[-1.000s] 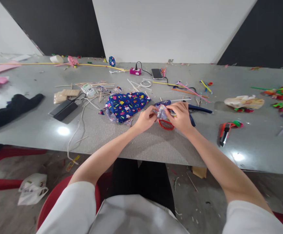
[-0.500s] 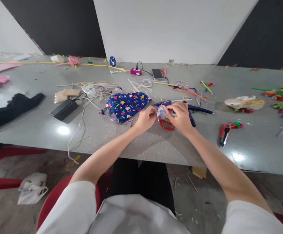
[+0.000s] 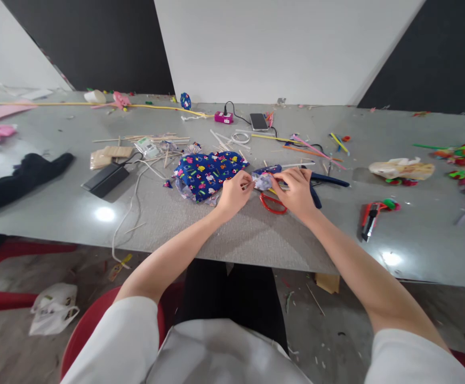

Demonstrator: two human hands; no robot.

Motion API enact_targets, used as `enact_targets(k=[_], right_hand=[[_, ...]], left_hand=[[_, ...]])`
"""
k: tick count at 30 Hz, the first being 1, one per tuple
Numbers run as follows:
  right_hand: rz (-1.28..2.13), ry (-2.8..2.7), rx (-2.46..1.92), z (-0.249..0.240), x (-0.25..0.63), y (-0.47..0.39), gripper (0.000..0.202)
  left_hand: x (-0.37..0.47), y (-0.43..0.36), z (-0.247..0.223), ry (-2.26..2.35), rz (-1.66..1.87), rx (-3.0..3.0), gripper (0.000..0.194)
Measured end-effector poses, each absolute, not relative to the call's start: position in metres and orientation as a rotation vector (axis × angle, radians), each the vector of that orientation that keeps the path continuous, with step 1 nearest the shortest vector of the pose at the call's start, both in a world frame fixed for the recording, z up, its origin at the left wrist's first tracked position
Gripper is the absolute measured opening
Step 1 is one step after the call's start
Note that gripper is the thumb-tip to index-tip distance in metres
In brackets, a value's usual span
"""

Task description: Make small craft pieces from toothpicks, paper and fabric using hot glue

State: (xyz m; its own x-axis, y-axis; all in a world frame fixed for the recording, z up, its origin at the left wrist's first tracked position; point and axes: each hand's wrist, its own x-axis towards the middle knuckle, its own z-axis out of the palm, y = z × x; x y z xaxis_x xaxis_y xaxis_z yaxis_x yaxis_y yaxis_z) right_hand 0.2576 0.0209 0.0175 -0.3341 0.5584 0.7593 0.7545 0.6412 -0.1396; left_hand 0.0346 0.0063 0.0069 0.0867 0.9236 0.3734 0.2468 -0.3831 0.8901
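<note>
Small scrap worked between two hands, slip and tear risk

A pale crumpled scrap (image 3: 262,182) is held above the surface (image 3: 256,240), pinched at its right side by the right hand (image 3: 297,193). The left hand (image 3: 234,194) is closed at the scrap's left edge; exactly what is gripped there cannot be told. Thin material could be torn if pulled unevenly, or lost from a fingertip-only hold. The red handle (image 3: 274,212) and blue-handled tool (image 3: 330,180) lie close by and could be snagged or knocked. The patterned cloth (image 3: 212,173), beside the left hand, could be nudged by it.
</note>
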Motion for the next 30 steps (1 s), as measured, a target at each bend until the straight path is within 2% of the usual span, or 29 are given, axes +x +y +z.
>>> enact_targets(k=[10, 18, 22, 30], right_hand=[[-0.282, -2.103, -1.018, 0.018, 0.258, 0.022, 0.015], [-0.160, -2.211, -1.041, 0.020, 0.256, 0.019, 0.021], [-0.131, -2.272, -1.016, 0.019, 0.256, 0.019, 0.020], [-0.128, -2.319, -0.978, 0.016, 0.256, 0.020, 0.019]], left_hand=[[0.029, 0.008, 0.016, 1.223, 1.357, 1.504, 0.013], [0.021, 0.018, 0.018, 1.351, 1.341, 1.675, 0.009], [0.018, 0.020, 0.019, 1.297, 1.373, 1.771, 0.010], [0.018, 0.020, 0.024, 1.181, 1.435, 1.580, 0.008]])
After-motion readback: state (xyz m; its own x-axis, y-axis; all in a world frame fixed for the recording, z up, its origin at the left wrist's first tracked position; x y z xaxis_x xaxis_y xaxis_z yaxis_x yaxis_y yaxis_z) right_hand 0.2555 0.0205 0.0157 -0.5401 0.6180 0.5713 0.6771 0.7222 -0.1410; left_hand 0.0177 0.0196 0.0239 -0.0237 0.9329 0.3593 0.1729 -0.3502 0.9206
